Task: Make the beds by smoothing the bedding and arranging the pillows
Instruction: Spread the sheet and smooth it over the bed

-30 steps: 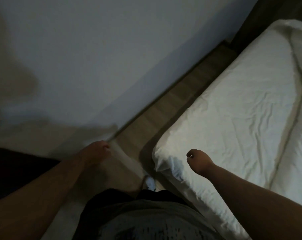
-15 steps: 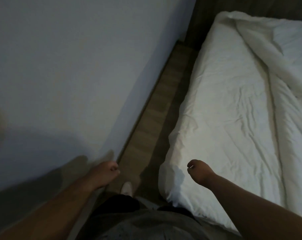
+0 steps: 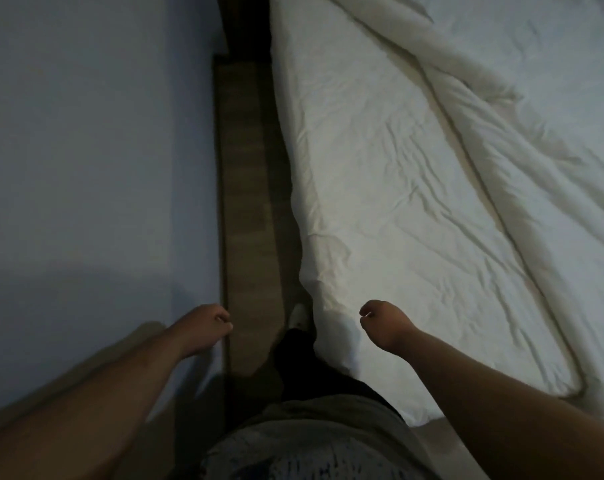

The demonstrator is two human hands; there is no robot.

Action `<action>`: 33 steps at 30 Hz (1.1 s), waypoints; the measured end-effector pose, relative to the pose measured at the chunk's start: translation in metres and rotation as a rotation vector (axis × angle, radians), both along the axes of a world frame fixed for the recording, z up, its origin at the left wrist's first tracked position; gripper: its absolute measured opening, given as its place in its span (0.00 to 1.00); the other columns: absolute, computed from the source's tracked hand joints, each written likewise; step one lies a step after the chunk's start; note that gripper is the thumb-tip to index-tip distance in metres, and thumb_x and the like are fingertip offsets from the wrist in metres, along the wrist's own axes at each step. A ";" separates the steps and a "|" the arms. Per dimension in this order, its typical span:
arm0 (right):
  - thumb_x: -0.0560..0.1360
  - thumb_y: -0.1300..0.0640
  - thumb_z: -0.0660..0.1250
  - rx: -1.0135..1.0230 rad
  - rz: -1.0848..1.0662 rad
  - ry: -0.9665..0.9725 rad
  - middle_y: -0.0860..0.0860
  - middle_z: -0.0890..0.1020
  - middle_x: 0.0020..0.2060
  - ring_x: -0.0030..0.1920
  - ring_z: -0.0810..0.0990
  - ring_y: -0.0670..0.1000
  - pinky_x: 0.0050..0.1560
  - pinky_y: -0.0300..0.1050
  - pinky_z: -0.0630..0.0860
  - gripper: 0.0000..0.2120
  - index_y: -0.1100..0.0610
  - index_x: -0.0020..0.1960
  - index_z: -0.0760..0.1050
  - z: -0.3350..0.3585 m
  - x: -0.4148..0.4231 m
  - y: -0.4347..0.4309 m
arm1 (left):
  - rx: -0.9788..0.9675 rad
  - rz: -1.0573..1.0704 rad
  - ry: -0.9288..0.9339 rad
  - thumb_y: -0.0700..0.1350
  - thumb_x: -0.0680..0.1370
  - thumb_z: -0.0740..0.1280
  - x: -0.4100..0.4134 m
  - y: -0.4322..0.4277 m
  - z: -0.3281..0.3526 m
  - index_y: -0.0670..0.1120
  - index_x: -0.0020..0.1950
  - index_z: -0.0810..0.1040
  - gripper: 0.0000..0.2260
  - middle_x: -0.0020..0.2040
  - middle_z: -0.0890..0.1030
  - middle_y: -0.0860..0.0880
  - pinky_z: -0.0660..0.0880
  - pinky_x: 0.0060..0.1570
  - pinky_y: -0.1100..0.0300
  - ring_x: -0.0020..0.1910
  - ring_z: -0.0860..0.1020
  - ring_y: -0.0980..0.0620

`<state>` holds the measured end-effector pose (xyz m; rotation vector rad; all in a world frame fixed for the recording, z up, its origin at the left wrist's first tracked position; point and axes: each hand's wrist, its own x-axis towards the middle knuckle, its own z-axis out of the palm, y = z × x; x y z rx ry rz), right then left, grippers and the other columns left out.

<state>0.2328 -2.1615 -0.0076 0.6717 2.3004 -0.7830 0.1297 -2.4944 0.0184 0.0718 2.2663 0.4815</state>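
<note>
A bed with a wrinkled white sheet (image 3: 390,188) fills the right side of the view. A rumpled white duvet (image 3: 522,109) lies bunched along its right part, running diagonally from the top middle to the lower right. My right hand (image 3: 383,322) hovers over the bed's near left corner, fingers curled in, holding nothing. My left hand (image 3: 203,325) hangs beside the wall at the lower left, fingers loosely curled and holding nothing. No pillow is in view.
A plain pale wall (image 3: 92,150) stands close on the left. A narrow strip of wooden floor (image 3: 248,188) runs between wall and bed. My foot in a white shoe (image 3: 299,315) stands in that gap at the bed's corner.
The view has swung right and advanced, so the gap between wall and bed now runs straight ahead and more duvet shows. Both hands kept their curled pose.
</note>
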 end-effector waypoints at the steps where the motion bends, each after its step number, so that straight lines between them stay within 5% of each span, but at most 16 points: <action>1: 0.76 0.57 0.60 0.001 -0.015 -0.002 0.54 0.80 0.57 0.58 0.77 0.54 0.52 0.41 0.71 0.15 0.56 0.60 0.76 -0.004 -0.015 0.006 | 0.004 -0.010 0.011 0.44 0.76 0.67 -0.022 0.003 0.000 0.42 0.59 0.79 0.13 0.59 0.80 0.44 0.71 0.57 0.59 0.57 0.77 0.48; 11: 0.76 0.56 0.62 0.012 -0.033 -0.026 0.54 0.81 0.55 0.57 0.78 0.55 0.54 0.42 0.72 0.13 0.56 0.58 0.78 -0.004 -0.183 0.049 | 0.032 0.070 0.093 0.40 0.76 0.67 -0.214 0.022 0.021 0.40 0.55 0.81 0.09 0.53 0.81 0.43 0.71 0.53 0.59 0.53 0.78 0.47; 19: 0.76 0.55 0.61 -0.029 -0.081 -0.013 0.54 0.81 0.56 0.57 0.78 0.55 0.55 0.41 0.72 0.13 0.56 0.59 0.77 -0.003 -0.326 0.045 | 0.028 0.010 0.022 0.38 0.76 0.65 -0.346 0.045 0.017 0.41 0.49 0.81 0.05 0.48 0.80 0.44 0.68 0.38 0.64 0.46 0.76 0.51; 33: 0.77 0.56 0.62 -0.011 -0.286 0.014 0.53 0.80 0.56 0.57 0.77 0.53 0.51 0.39 0.69 0.14 0.56 0.62 0.76 0.013 -0.560 0.103 | 0.095 -0.084 0.014 0.43 0.77 0.68 -0.665 0.118 0.004 0.43 0.56 0.80 0.09 0.52 0.80 0.46 0.69 0.50 0.59 0.52 0.78 0.49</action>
